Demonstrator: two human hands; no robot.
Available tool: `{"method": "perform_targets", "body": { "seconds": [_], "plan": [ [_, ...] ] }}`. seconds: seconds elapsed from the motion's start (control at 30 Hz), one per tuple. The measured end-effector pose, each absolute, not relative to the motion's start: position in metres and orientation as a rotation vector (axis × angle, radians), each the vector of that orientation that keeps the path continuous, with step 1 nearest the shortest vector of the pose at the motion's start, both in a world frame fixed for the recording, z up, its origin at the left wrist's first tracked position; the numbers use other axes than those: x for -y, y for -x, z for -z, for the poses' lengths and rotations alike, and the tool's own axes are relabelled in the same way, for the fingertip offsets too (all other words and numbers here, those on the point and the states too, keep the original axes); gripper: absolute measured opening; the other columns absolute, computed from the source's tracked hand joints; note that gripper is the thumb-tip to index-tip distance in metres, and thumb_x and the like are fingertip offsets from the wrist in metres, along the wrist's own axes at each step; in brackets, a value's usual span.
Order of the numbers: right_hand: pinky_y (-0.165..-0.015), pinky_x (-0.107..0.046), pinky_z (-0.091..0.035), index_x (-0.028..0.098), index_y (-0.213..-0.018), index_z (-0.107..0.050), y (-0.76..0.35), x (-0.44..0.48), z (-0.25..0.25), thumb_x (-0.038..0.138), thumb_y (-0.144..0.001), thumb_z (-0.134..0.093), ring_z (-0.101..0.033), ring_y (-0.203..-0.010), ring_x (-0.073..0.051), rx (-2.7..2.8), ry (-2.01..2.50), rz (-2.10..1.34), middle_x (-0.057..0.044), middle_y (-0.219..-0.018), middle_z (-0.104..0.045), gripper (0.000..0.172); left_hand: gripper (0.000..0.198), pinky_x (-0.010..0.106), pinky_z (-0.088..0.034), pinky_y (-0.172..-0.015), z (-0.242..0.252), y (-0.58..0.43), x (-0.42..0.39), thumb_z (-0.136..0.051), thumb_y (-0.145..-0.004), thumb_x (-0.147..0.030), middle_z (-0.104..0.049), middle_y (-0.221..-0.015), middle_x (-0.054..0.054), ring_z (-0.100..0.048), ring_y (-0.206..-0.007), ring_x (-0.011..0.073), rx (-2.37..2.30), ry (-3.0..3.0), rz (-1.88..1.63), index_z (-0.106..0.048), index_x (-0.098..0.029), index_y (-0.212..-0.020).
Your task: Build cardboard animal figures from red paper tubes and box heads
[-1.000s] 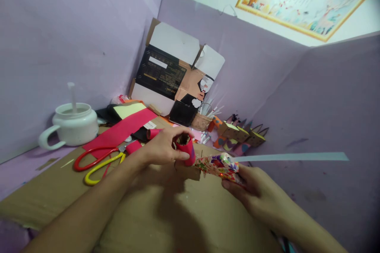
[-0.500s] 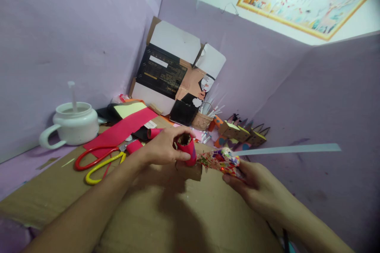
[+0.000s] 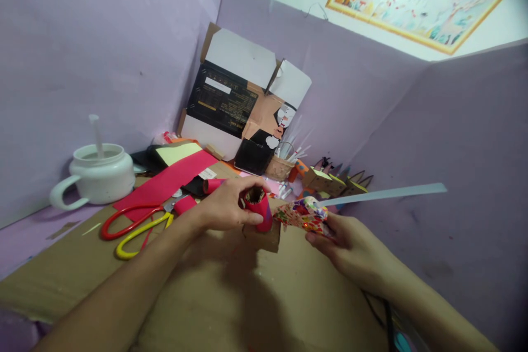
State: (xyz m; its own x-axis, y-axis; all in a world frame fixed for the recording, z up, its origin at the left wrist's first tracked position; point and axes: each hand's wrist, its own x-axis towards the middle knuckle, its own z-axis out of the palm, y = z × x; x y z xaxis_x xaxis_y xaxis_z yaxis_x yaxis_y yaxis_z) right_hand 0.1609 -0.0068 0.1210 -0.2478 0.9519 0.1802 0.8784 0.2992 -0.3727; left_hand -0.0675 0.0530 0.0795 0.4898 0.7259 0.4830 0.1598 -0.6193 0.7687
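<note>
My left hand (image 3: pixel 229 204) is closed around a red cardboard tube (image 3: pixel 263 210), its open end facing up and slightly toward me. Beneath the tube sits a small brown cardboard block (image 3: pixel 268 240). In my right hand (image 3: pixel 340 236) is a hot glue gun (image 3: pixel 301 213) with a colourful flowered pattern and a small lit red light. A long translucent glue stick (image 3: pixel 383 194) juts out of its back end. The gun's nozzle points left, close to the tube's lower side; whether it touches is hard to see.
Scissors (image 3: pixel 140 231) with one red and one yellow handle lie at the left, by red paper (image 3: pixel 165 184). Behind them stands a white mug (image 3: pixel 103 176). A basket of glue sticks (image 3: pixel 280 168), a flattened box (image 3: pixel 231 99) and cardboard figures (image 3: pixel 325 180) are at the back.
My right hand and the glue gun have shifted slightly left, and the glue stick's far end has swung up and left. My left hand still holds the tube in place.
</note>
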Motion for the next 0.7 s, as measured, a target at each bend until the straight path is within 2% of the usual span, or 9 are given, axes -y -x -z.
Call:
{"method": "perform_targets", "body": {
  "seconds": [0.13,0.47,0.6,0.7],
  "plan": [
    [-0.044,-0.024,-0.031,0.022,-0.066,-0.053,-0.1603,0.0060,-0.1207,0.028,-0.073,-0.052,-0.046,-0.051,-0.016,2.211,1.624,-0.230,-0.002,-0.062,-0.058,0.009,0.040,0.023,-0.039,-0.060,-0.0790,0.0680,-0.0531,-0.067,-0.060,-0.009,-0.052,-0.075,-0.004,-0.044,-0.065,0.0105,-0.732,-2.070,-1.092,-0.059,-0.019,-0.099],
    [-0.044,-0.023,-0.029,0.021,-0.061,-0.049,-0.1563,0.0036,-0.1236,0.027,-0.071,-0.053,-0.042,-0.051,-0.014,2.212,1.695,-0.234,-0.002,-0.059,-0.053,0.013,0.040,0.024,-0.039,-0.061,-0.0768,0.0677,-0.0538,-0.068,-0.060,-0.012,-0.053,-0.077,-0.004,-0.044,-0.064,0.0106,-0.721,-2.048,-1.092,-0.059,-0.018,-0.099],
    [-0.043,-0.023,-0.029,0.020,-0.062,-0.051,-0.1548,0.0009,-0.1245,0.028,-0.069,-0.056,-0.041,-0.050,-0.013,2.089,1.707,-0.402,0.000,-0.058,-0.052,0.012,0.041,0.024,-0.039,-0.061,-0.0767,0.0677,-0.0538,-0.068,-0.059,-0.011,-0.053,-0.077,-0.003,-0.044,-0.064,0.0105,-0.729,-2.024,-1.090,-0.059,-0.018,-0.099],
    [-0.040,-0.021,-0.027,0.018,-0.065,-0.055,-0.1574,-0.0025,-0.1266,0.028,-0.068,-0.059,-0.038,-0.043,-0.009,1.915,1.679,-0.648,0.004,-0.050,-0.046,0.011,0.041,0.024,-0.039,-0.060,-0.0787,0.0679,-0.0531,-0.068,-0.060,-0.012,-0.053,-0.078,-0.003,-0.044,-0.064,0.0104,-0.729,-2.011,-1.083,-0.058,-0.017,-0.100]
  ]
}}
